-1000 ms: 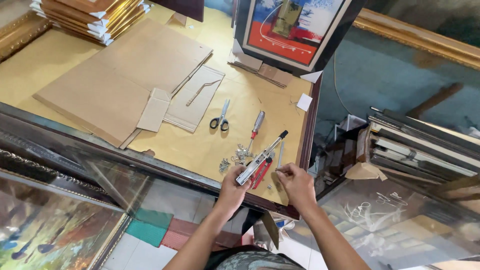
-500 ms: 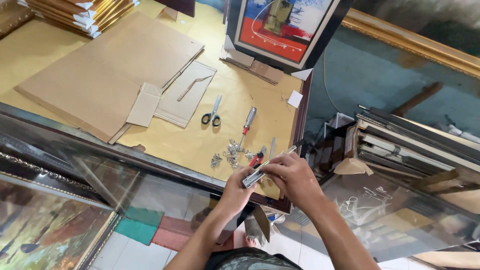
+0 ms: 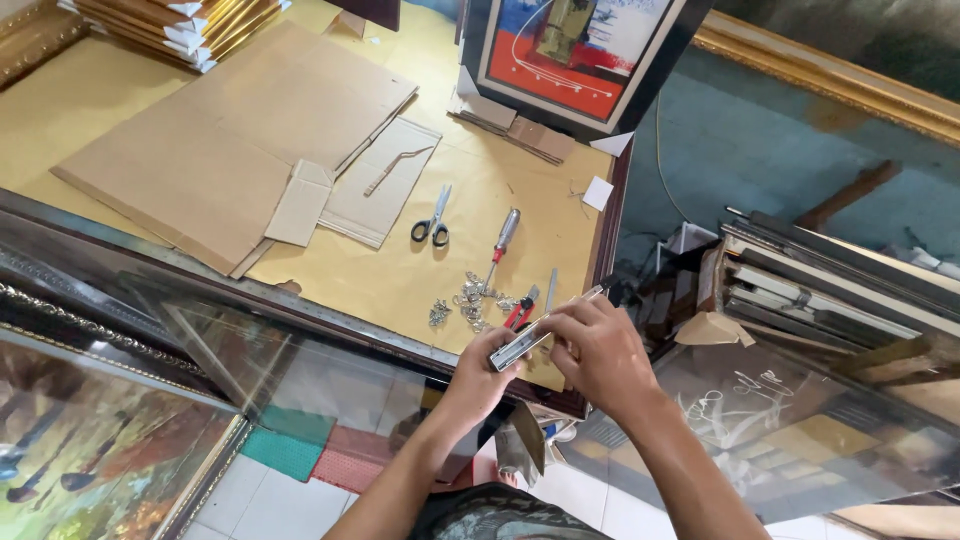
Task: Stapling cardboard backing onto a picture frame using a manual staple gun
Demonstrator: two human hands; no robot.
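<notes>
A long silver metal stapler-like tool [image 3: 524, 344] is held over the near right corner of the yellow-papered table [image 3: 400, 280]. My left hand [image 3: 480, 375] grips its lower end from below. My right hand [image 3: 598, 352] is closed over its middle and upper part, fingers pinching the top. The tool's dark tip sticks out past my right hand. Just beyond lie red-handled pliers [image 3: 519, 311], a thin metal strip [image 3: 550, 290] and a pile of small silver metal fittings [image 3: 467, 299].
Scissors [image 3: 434, 221] and a red-handled screwdriver [image 3: 503, 238] lie mid-table. Flat cardboard sheets [image 3: 230, 140] cover the left part. A framed red and blue picture [image 3: 570, 50] stands at the back. Stacked frame mouldings [image 3: 830, 290] sit at right, and a framed painting [image 3: 90, 430] lies at lower left.
My right hand moved from beside the tool onto it and now covers its middle. The pliers, earlier under the tool, lie uncovered on the table.
</notes>
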